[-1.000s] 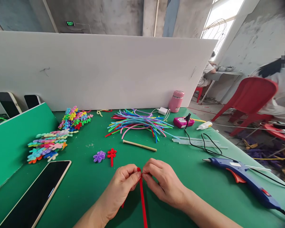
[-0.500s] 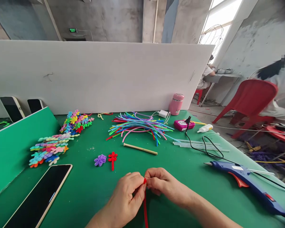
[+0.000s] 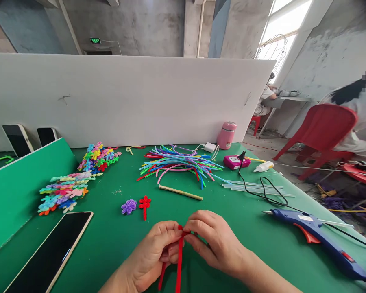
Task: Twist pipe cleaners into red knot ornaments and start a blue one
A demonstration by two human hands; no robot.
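A red pipe cleaner (image 3: pixel 179 264) is bent between my hands at the lower middle, with two lengths hanging down toward the bottom edge. My left hand (image 3: pixel 158 252) is closed on it, thumb and forefinger pinching near its top bend. On the right, my right hand (image 3: pixel 212 240) pinches a short piece of the same red strand between thumb and forefinger. Beyond my hands lie a purple flower (image 3: pixel 129 206) and a red flower shape with a stem (image 3: pixel 144 206), side by side on the green table (image 3: pixel 110 244).
Behind are a pile of coloured pipe cleaners (image 3: pixel 179 162) and a thin stick (image 3: pixel 180 192). Finished flowers (image 3: pixel 67 191) and a phone (image 3: pixel 50 252) lie left. A blue glue gun (image 3: pixel 317 232), clear sticks and a pink bottle (image 3: pixel 227 135) are right. A person sits at far right.
The red strand has turned, and a second hanging length now shows beside my left hand. My right hand has rotated and lifted slightly, its fingers more extended over the top of the strand.
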